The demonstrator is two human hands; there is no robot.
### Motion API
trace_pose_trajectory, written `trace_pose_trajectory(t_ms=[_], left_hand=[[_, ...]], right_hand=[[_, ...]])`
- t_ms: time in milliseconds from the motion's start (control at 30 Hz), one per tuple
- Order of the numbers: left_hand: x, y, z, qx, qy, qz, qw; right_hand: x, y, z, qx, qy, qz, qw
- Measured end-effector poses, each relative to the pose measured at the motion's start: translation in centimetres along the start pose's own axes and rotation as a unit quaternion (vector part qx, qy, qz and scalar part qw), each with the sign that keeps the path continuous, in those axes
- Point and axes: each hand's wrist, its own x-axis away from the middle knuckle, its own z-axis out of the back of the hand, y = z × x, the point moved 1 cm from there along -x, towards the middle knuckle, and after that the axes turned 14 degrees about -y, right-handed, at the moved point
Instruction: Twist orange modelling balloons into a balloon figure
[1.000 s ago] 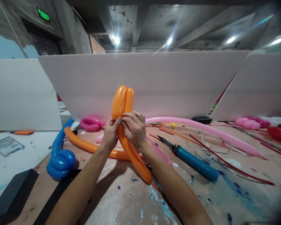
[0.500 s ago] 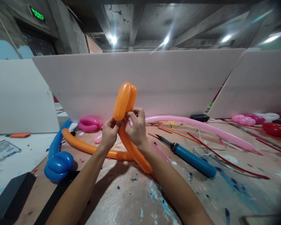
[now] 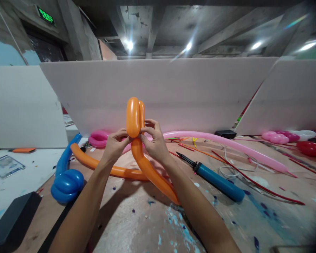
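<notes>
An orange modelling balloon [image 3: 133, 117] is held up in front of me, with folded loops standing upright above my hands and a long tail slanting down to the right. My left hand [image 3: 115, 144] pinches it from the left at the twist below the loops. On the other side, the fingers of my right hand [image 3: 155, 140] close on the same joint. Another orange balloon [image 3: 89, 162] lies behind on the table. A blue twisted balloon [image 3: 67, 185] rests to the left of my left forearm.
A blue hand pump [image 3: 218, 181] lies right of my right forearm. Behind it stretches a long pink balloon [image 3: 200, 136], with thin red uninflated balloons [image 3: 255, 182] nearby. White boards [image 3: 158, 91] stand along the back. Black blocks [image 3: 15, 218] sit at lower left.
My hands and the held orange balloon have shifted slightly left. The loops have turned more upright, and the tail's end has swung right toward my right forearm.
</notes>
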Motion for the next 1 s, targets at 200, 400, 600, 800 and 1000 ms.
trace_pose_trajectory(t_ms=[200, 400, 600, 800, 1000], left_hand=[[-0.1, -0.1, 0.1, -0.007, -0.012, 0.024, 1.0], [-0.1, -0.9, -0.4, -0.032, -0.015, 0.021, 0.999], [0.0, -0.5, -1.1, 0.049, 0.052, 0.04, 0.997], [0.1, -0.6, -1.8, 0.158, 0.046, 0.061, 0.985], [-0.2, -1.0, -2.8, 0.319, 0.024, 0.108, 0.941]], right_hand=[[-0.3, 2.7, -0.7, -0.093, -0.044, -0.068, 0.992], [-0.5, 3.4, -0.3, -0.17, -0.062, -0.035, 0.983], [-0.4, 2.7, 0.1, -0.197, -0.092, -0.035, 0.975], [-0.3, 2.2, 0.5, -0.091, -0.095, -0.011, 0.991], [-0.3, 1.1, 1.4, -0.04, -0.098, 0.008, 0.994]])
